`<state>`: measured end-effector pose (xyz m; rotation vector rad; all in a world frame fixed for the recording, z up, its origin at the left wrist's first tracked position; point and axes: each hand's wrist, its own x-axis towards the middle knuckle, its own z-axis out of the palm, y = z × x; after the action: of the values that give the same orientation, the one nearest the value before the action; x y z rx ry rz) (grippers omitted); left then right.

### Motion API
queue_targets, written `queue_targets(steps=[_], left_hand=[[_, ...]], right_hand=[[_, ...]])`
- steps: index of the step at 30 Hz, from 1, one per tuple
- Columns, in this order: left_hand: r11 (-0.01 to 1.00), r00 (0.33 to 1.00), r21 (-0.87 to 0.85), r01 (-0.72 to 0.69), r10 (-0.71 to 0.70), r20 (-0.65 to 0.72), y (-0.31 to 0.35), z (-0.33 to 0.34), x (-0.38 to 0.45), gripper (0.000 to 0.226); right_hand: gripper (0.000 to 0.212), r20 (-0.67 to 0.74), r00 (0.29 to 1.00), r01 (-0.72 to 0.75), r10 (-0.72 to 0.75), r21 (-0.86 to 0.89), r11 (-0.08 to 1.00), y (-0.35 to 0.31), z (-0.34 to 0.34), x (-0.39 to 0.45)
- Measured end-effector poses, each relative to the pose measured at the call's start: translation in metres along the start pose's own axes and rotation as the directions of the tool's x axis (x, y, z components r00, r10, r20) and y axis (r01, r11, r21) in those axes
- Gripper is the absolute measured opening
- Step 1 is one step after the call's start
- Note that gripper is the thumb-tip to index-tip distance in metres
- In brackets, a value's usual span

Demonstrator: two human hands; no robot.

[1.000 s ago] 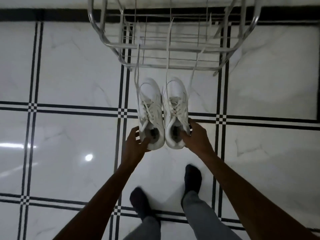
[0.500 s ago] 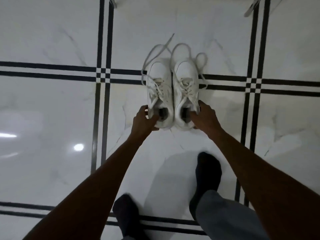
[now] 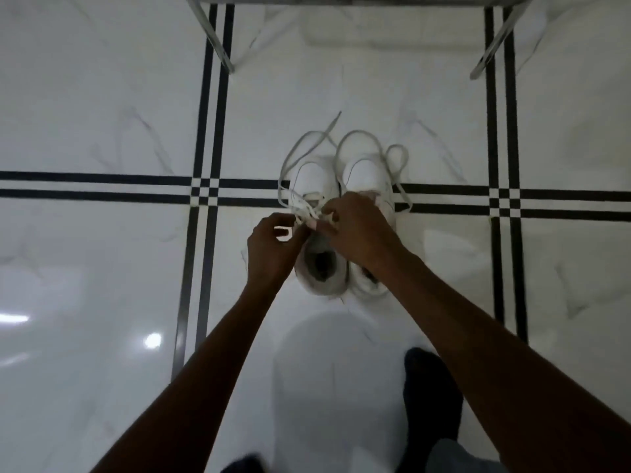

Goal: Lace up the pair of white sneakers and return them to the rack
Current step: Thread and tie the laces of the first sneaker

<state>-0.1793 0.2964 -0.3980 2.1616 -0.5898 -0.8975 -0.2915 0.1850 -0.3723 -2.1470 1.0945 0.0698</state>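
Observation:
Two white sneakers stand side by side on the floor, toes pointing away from me. The left sneaker (image 3: 316, 180) has its opening facing me; the right sneaker (image 3: 367, 172) is partly hidden under my right hand. Loose white laces (image 3: 355, 136) loop out past both toes. My left hand (image 3: 271, 247) pinches a lace at the left sneaker's left side. My right hand (image 3: 358, 227) reaches across over the tongue and pinches laces of the same sneaker.
The metal shoe rack (image 3: 218, 46) stands at the top of the view, its two front legs on the white marble floor (image 3: 102, 114) with black stripe lines. My feet in dark socks (image 3: 430, 397) are at the bottom.
Both hands have let go of the sneakers' heels and moved forward onto the left sneaker's laces. The sneakers now rest on the floor. The view has tilted up, so the rack's legs show again.

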Motion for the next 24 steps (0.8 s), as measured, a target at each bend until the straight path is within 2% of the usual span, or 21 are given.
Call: queue_targets(steps=[2,5,7,11,14,17,21,24], left_hand=[[1.000,1.000,-0.001,-0.017,0.017,-0.021,-0.007,0.001,0.011,0.028],[0.993,0.994,-0.054,-0.102,0.100,-0.032,-0.014,0.006,0.021,0.014],[0.986,0.986,-0.041,-0.161,0.159,-0.057,-0.019,0.010,0.022,0.014],[0.951,0.950,-0.013,-0.309,0.308,-0.048,-0.023,0.009,0.030,0.010],[0.943,0.943,-0.003,-0.332,0.332,-0.033,-0.019,0.000,0.033,0.013],[0.938,0.938,0.023,-0.346,0.347,-0.016,-0.017,-0.007,0.026,0.012],[0.931,0.929,0.099,-0.351,0.360,-0.085,-0.018,-0.004,0.026,0.009],[0.931,0.922,0.154,-0.330,0.353,-0.158,-0.018,0.001,0.028,0.012]], right_hand=[[0.034,0.058,0.998,0.015,-0.015,-0.003,1.000,0.000,0.002,0.013],[0.025,0.059,0.997,0.036,-0.041,0.098,0.995,0.004,-0.001,0.021],[0.020,0.066,0.997,0.032,-0.044,0.174,0.984,0.006,0.001,0.023],[0.021,0.028,0.998,0.050,-0.054,0.119,0.992,0.010,0.004,0.026],[0.017,-0.060,0.998,-0.020,0.026,0.088,0.996,0.015,0.000,0.031],[0.023,-0.109,0.983,-0.119,0.148,0.239,0.964,0.014,0.004,0.025],[0.030,-0.235,0.952,-0.141,0.196,0.231,0.963,0.001,0.018,0.012],[0.033,-0.277,0.918,-0.193,0.284,0.315,0.929,-0.001,0.027,0.014]])
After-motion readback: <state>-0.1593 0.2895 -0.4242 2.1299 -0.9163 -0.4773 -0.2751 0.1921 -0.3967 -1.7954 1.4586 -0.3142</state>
